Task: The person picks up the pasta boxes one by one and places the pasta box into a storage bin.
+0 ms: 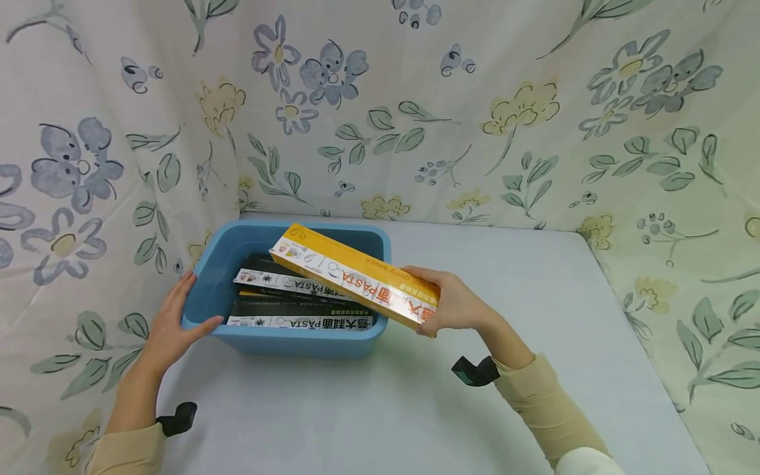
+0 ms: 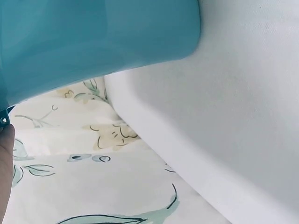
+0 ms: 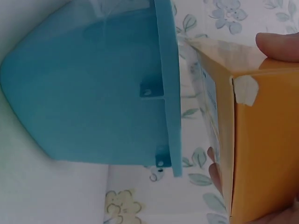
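Observation:
A blue plastic bin stands at the table's back left. My right hand grips the near right end of a yellow pasta box, which slants across the bin's right side with its far end over the opening. In the right wrist view, fingers show on both sides of the pasta box, beside the bin. My left hand rests at the bin's left rim, thumb and fingers spread. Two dark pasta boxes with white sides, the front one and the rear one, lie inside.
The bin stands on a white table. A floral curtain hangs behind it and along both sides, close to the bin's left end. Black bands with mounts are on both wrists.

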Demonstrator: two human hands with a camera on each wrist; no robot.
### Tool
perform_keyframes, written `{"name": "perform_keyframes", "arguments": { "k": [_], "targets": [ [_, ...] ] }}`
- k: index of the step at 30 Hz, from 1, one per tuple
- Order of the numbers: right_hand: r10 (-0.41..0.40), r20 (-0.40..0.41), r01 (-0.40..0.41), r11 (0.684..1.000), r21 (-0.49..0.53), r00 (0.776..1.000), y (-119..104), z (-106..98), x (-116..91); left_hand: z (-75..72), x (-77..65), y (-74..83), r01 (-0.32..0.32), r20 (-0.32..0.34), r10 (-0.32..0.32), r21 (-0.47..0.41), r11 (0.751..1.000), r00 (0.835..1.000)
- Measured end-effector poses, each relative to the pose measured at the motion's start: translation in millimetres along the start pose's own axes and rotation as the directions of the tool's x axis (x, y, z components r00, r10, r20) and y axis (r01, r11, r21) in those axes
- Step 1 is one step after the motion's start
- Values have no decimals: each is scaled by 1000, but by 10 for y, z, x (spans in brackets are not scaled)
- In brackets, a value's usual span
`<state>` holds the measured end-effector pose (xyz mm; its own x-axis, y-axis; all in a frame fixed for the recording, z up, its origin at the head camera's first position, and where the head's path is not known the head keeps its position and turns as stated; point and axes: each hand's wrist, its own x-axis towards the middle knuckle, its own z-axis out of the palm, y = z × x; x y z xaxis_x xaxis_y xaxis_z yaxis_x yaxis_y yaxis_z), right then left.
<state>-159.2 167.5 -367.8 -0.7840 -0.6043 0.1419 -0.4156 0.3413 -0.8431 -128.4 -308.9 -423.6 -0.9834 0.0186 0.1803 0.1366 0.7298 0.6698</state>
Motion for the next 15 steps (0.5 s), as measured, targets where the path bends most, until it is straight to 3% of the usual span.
{"name": "perform_keyframes", "arguments": {
  "k": [6, 15],
  "targets": [
    [-27, 97, 30, 999, -33, 995, -64, -6, 204, -2, -4, -16, 16, -3, -16, 8, 1000, 1000],
    [-51, 256, 86, 988, -130, 965, -164, 75, 610, 8, 1, -4, 18, 5, -18, 0, 1000, 1000]
  ]
}}
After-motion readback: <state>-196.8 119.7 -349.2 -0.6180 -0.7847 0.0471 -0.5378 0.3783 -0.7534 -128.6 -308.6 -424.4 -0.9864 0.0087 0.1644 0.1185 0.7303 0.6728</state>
